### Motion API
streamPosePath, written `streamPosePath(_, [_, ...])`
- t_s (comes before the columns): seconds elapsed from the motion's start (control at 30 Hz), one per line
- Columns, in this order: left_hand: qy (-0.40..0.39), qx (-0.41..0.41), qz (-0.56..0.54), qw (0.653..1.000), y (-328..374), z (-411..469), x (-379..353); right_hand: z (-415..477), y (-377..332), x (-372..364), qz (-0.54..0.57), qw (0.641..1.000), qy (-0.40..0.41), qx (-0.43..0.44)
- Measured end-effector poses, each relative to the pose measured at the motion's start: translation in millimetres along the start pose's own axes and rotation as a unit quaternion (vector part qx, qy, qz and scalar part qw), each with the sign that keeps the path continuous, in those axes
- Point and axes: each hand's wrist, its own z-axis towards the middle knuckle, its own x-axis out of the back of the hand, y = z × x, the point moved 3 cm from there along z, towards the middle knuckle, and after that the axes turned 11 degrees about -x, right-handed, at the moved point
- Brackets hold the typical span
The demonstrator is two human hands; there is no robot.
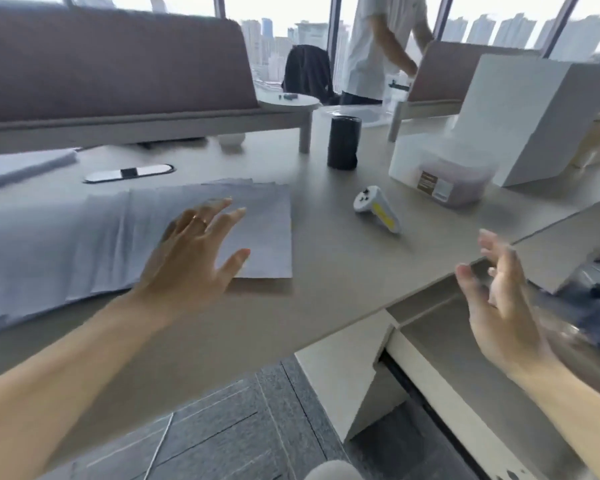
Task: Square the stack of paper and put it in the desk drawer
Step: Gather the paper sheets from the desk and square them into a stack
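A fanned-out, uneven stack of white paper (264, 230) lies on the beige desk (343, 271), spreading from the left edge to the middle. My left hand (194, 251) hovers over its right part, fingers spread, holding nothing; whether it touches the sheets is unclear. My right hand (499, 299) is open with fingers apart, raised above the open desk drawer (426, 337) at the lower right. The drawer's inside looks bare where visible.
A white and yellow controller (378, 209), a black cylinder (343, 142), a clear tub with dark contents (454, 178) and a big white box (534, 116) stand on the desk's right half. A cable hatch (129, 173) sits behind the paper. A person stands at the back.
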Motion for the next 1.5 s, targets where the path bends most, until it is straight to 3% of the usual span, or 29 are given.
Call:
streamPosePath(0.13, [-0.028, 0.192, 0.003, 0.981, -91.3, -48.5, 22.1, 15.4, -78.6, -94.3, -0.003, 0.992, -0.128, 0.018])
streamPosePath(0.27, [-0.072, 0.304, 0.017, 0.950, -148.8, -100.6, 36.1, 26.9, -127.3, -172.1, -0.017, 0.970, -0.235, -0.056])
streamPosePath(0.37, [-0.095, 0.367, 0.024, 0.925, -176.7, -133.4, 48.7, 38.6, -144.3, -205.2, -0.034, 0.956, -0.265, -0.118])
streamPosePath(0.53, [-0.120, 0.447, 0.005, 0.886, -204.7, -160.2, 64.5, 51.6, -161.0, -241.4, -0.066, 0.947, -0.281, -0.138])
streamPosePath(0.67, [-0.142, 0.434, 0.023, 0.890, -211.1, -162.3, 55.5, 45.7, -180.0, -263.5, -0.095, 0.950, -0.277, -0.110])
streamPosePath(0.8, [-0.172, 0.377, 0.033, 0.909, -213.8, -156.0, 47.9, 47.3, -197.8, -284.7, -0.073, 0.937, -0.325, -0.106])
streamPosePath(0.9, [-0.114, 0.376, -0.041, 0.919, -221.3, -150.7, 58.2, 53.5, -215.4, -290.4, -0.035, 0.927, -0.350, -0.127])
streamPosePath(1.0, [-0.021, 0.462, -0.083, 0.883, -246.9, -152.7, 70.4, 57.6, -227.4, -292.6, -0.007, 0.921, -0.356, -0.159])
streamPosePath(1.1, [-0.076, 0.438, -0.113, 0.889, -233.7, -137.0, 64.6, 46.9, -241.4, -313.2, -0.015, 0.908, -0.392, -0.146])
streamPosePath(1.17, [-0.068, 0.420, -0.149, 0.893, -220.7, -119.5, 62.1, 38.3, -250.0, -333.2, -0.016, 0.898, -0.418, -0.133])
streamPosePath(1.23, [0.001, 0.454, -0.224, 0.863, -228.2, -107.5, 66.4, 39.6, -255.9, -347.2, -0.001, 0.901, -0.413, -0.132])
streamPosePath(1.33, [0.115, 0.532, -0.372, 0.752, -258.6, -102.8, 77.6, 46.1, -260.6, -353.2, 0.026, 0.910, -0.386, -0.152])
streamPosePath(1.4, [0.131, 0.548, -0.457, 0.688, -264.3, -97.8, 80.3, 43.7, -263.8, -360.6, 0.057, 0.890, -0.420, -0.166])
streamPosePath(1.43, [0.123, 0.548, -0.477, 0.676, -262.6, -93.1, 79.8, 39.8, -267.3, -364.6, 0.069, 0.879, -0.442, -0.168])
streamPosePath(1.5, [0.072, 0.546, -0.452, 0.701, -261.2, -85.5, 73.9, 30.9, -273.6, -369.0, 0.081, 0.860, -0.478, -0.160])
